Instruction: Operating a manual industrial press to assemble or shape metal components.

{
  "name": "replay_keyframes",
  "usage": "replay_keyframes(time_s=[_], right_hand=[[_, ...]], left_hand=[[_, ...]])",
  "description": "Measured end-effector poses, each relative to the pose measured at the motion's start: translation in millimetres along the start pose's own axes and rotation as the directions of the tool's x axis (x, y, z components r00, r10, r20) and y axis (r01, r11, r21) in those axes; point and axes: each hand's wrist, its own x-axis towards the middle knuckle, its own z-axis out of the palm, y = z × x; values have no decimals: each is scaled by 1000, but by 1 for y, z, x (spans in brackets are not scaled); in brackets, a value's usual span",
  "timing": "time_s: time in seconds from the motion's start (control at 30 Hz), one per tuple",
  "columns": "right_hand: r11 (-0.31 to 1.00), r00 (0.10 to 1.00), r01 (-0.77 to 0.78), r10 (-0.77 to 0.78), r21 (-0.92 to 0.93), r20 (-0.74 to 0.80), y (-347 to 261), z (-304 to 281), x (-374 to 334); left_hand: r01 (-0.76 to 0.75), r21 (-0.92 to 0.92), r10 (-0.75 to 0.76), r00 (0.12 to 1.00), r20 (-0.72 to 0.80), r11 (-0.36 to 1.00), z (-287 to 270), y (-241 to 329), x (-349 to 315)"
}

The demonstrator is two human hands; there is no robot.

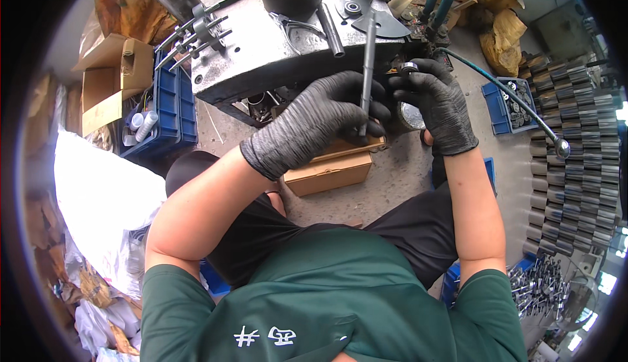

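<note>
The left hand (320,117), in a black glove, closes around a long grey steel shaft (367,68) that stands nearly upright just in front of the grey machine table (261,54). The right hand (435,103), gloved alike, pinches a small metal ring (409,68), seemingly a bearing, at the front right corner of that table, just beside the shaft. In my judgement the ring is being fitted to the shaft; doing it well means keeping the shaft steady and plumb, holding the ring square to the axis, and easing it on without cocking. Counts: one shaft, one ring in hand, two gloves. One brown cardboard box (330,169) lies below the table's front edge, under the hands. Left of the table stand one blue crate (167,110) and one open carton (108,81); right of it sits one blue tray of small parts (507,103), and farther right many dark cylinders (575,153) lie in rows, too many to count.
</note>
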Motion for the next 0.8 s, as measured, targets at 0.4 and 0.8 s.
replay_keyframes(time_s=[0.4, 0.8], right_hand=[[940, 996, -50, 73, 338, -56, 19, 32, 3], [972, 1000, -1, 1, 233, 3, 18, 32, 2]], left_hand=[[244, 173, -253, 967, 32, 954, -3, -39, 14], [234, 244, -255, 965, 59, 941, -2, -39, 7]])
